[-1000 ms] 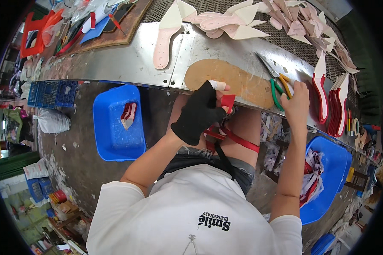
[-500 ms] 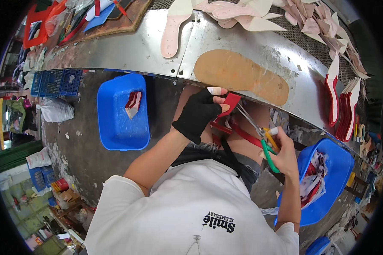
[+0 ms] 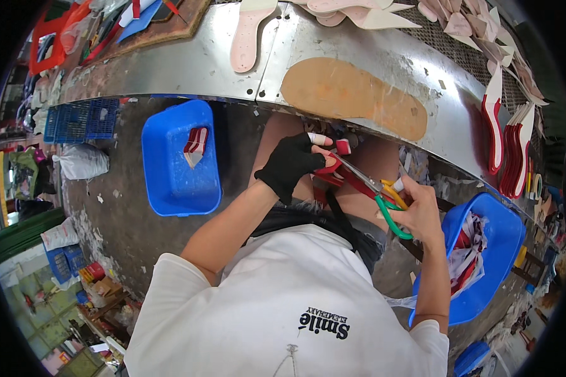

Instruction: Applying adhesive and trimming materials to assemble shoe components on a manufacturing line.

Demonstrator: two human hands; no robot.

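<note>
My left hand (image 3: 290, 164), in a black fingerless glove with a taped fingertip, pinches a red strip (image 3: 329, 166) over my lap. In my right hand (image 3: 422, 212) is a pair of scissors (image 3: 372, 183) with green and yellow handles. Its blades lie across the red material close to my left fingertips and look nearly closed. A small red end piece (image 3: 343, 147) shows just beyond the blades; whether it is cut free I cannot tell. More red strip hangs below the blades across my thighs, partly hidden.
A metal-topped bench (image 3: 233, 47) spans the front, bearing a brown sole-shaped board (image 3: 352, 97), pale insoles (image 3: 245, 47) and red-edged ones (image 3: 516, 154). At left, a blue bin (image 3: 154, 169) holds a few red-and-white pieces. The right blue bin (image 3: 506, 251) contains red and white scraps.
The scissors have moved left and up, and their blades have come together over the red strip. Its flat end now shows as a small piece beyond the blades. My left hand barely shifted.
</note>
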